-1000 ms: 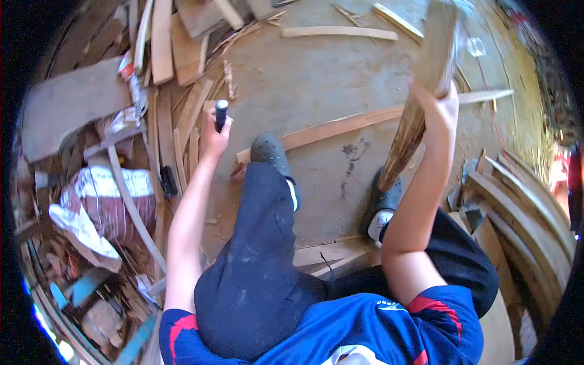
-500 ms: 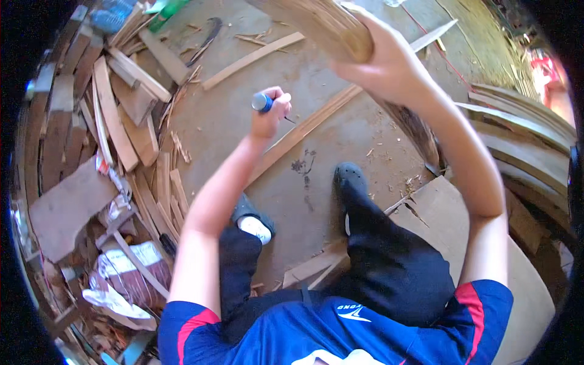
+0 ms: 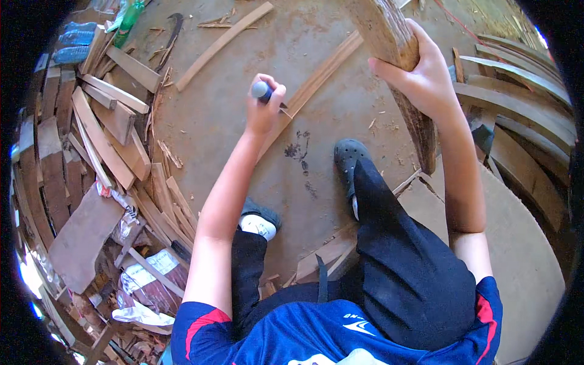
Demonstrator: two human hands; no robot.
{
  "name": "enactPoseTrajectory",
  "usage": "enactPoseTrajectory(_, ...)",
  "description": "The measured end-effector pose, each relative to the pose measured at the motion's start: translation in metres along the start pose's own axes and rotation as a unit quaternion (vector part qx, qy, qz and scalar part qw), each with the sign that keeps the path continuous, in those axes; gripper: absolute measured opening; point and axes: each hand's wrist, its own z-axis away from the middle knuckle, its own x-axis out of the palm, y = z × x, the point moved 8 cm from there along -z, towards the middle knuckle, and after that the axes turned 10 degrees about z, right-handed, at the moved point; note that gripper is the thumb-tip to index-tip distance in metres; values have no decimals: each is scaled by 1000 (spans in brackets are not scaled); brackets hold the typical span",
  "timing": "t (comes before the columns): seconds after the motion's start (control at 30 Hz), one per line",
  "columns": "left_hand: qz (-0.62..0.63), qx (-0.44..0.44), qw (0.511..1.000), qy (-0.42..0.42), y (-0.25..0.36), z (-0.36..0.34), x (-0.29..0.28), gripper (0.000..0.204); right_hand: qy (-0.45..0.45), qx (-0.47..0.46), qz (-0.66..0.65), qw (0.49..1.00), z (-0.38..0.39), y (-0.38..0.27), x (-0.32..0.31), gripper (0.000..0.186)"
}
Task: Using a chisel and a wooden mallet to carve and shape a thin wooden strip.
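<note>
Dark-blue handle (image 3: 266, 96), grey-tipped; streaky brown timber (image 3: 387, 30); blue shirt (image 3: 292, 334) (red bands (image 3: 204, 323) on sleeves (image 3: 210, 348)); black trousers (image 3: 407, 274).

Compared with one second earlier, the left hand (image 3: 265, 112), with the blue-handled tool (image 3: 261, 91), is displaced from the wood offcuts (image 3: 100, 143) at left to over the long plank (image 3: 322, 74). The timber piece (image 3: 386, 30) in the right hand (image 3: 429, 79) no longer overlaps the right shoe (image 3: 350, 155); its near end appears farther right. A green bottle (image 3: 128, 24) enters view at far left.
</note>
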Motion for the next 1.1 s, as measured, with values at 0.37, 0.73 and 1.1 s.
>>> enactPoseTrajectory(0.37,-266,79,961,5,43,-1,1,30,-14,32,-6,999,8,9,13,49)
enactPoseTrajectory(0.73,-341,142,929,24,22,25,15,34,-15,5,43,999,25,23,28,49)
enactPoseTrajectory(1.1,-385,157,908,47,14,46,7,38,-41,-60,55,996,53,-40,58,46)
